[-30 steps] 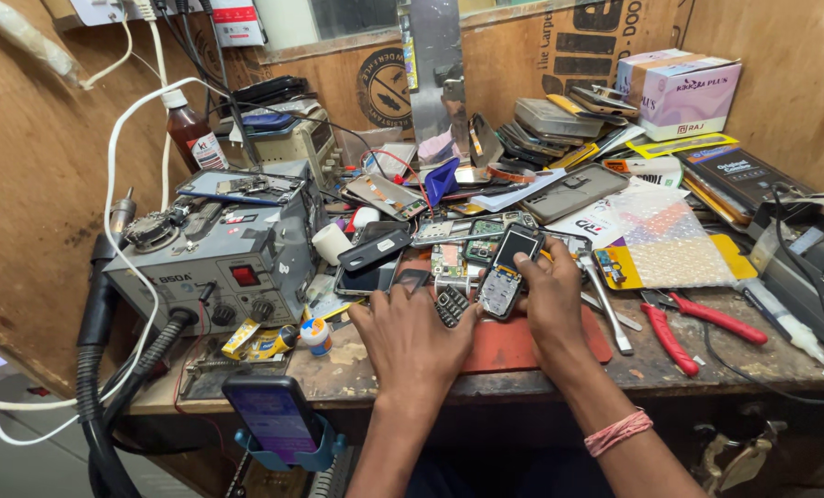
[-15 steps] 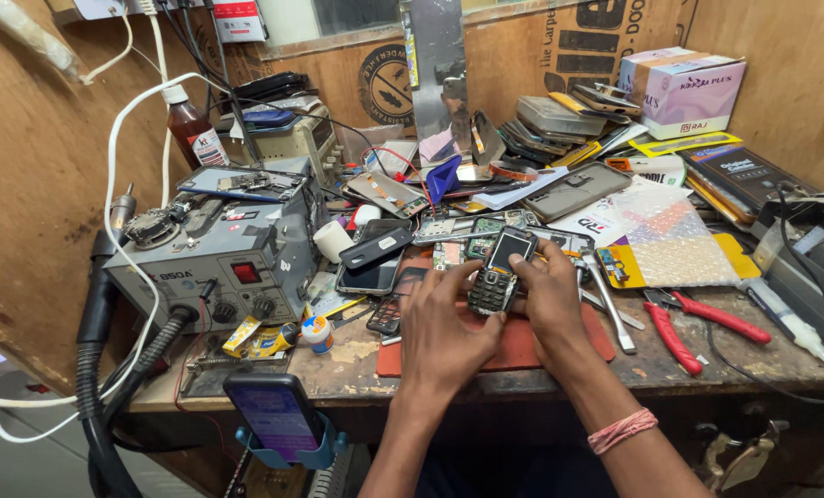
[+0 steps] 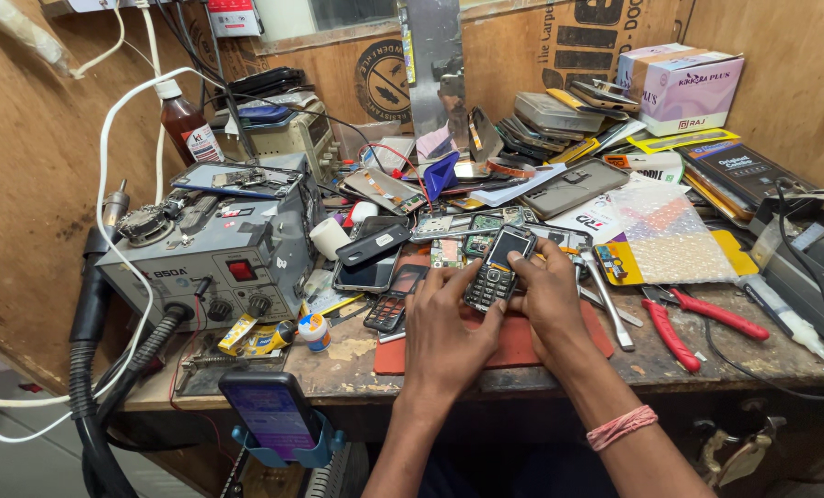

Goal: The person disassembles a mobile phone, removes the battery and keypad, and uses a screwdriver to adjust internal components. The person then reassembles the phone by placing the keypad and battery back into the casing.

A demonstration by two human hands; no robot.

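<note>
Cluttered worktop (image 3: 356, 355), frame centre: both hands, left hand (image 3: 444, 337) and right hand (image 3: 550, 295), pinching a keypad phone (image 3: 497, 269) over red mat (image 3: 513, 346); pliers (image 3: 684, 323) lie right

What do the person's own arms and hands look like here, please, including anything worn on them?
Both forearms are bare, with no sleeves reaching into view. The left hand wears no glove, ring or band that I can see. The right hand is also ungloved; behind it, on the wrist, sits a pink band of several thin strands wound together. No watch shows.
</note>
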